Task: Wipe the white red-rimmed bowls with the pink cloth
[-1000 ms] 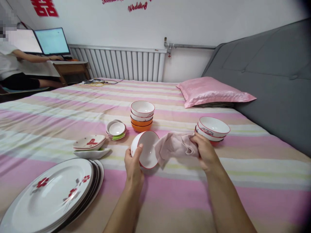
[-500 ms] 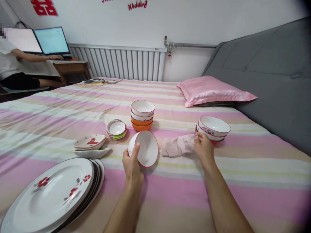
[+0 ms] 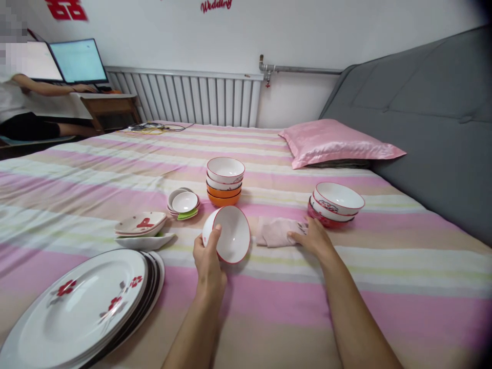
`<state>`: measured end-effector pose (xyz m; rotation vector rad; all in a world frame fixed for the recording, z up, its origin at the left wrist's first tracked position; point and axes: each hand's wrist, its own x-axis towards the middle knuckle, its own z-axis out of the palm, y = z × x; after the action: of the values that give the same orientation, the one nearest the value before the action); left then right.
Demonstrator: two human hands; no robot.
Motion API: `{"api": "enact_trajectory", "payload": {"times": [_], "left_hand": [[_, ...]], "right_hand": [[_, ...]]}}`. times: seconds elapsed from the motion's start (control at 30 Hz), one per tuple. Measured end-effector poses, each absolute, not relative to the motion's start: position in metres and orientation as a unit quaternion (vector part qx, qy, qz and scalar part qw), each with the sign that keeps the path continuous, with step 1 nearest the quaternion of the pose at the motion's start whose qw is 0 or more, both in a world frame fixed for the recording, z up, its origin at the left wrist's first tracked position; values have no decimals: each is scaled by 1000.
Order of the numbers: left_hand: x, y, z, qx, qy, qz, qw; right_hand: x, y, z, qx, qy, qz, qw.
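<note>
The left hand (image 3: 207,259) grips a bowl (image 3: 235,234) tipped on its side, thumb over the rim, in front of a bowl stack (image 3: 225,184). The right hand (image 3: 315,238), thumb and fingers parted, touches a cloth (image 3: 273,232) lying flat on the bed (image 3: 269,323).
</note>
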<state>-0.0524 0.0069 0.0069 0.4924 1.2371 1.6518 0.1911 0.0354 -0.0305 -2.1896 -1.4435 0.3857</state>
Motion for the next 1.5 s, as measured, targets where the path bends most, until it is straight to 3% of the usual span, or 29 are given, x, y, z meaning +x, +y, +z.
{"api": "enact_trajectory", "payload": {"times": [0.37, 0.73, 0.87, 1.13, 1.3, 1.5], "left_hand": [[-54, 7, 7, 201, 502, 683, 491], [-54, 6, 12, 194, 511, 679, 490], [-53, 6, 13, 189, 513, 675, 495], [-52, 7, 11, 191, 510, 680, 491], [-52, 7, 12, 195, 508, 682, 489], [-53, 8, 9, 195, 508, 682, 488]], "right_hand": [[206, 28, -18, -880, -438, 124, 132], [208, 24, -9, -868, -475, 135, 53], [209, 24, -6, -885, -448, 78, 100], [201, 19, 16, -883, -301, -58, 356], [197, 20, 14, -858, -322, -72, 394], [177, 29, 5, -765, -477, -66, 428]]}}
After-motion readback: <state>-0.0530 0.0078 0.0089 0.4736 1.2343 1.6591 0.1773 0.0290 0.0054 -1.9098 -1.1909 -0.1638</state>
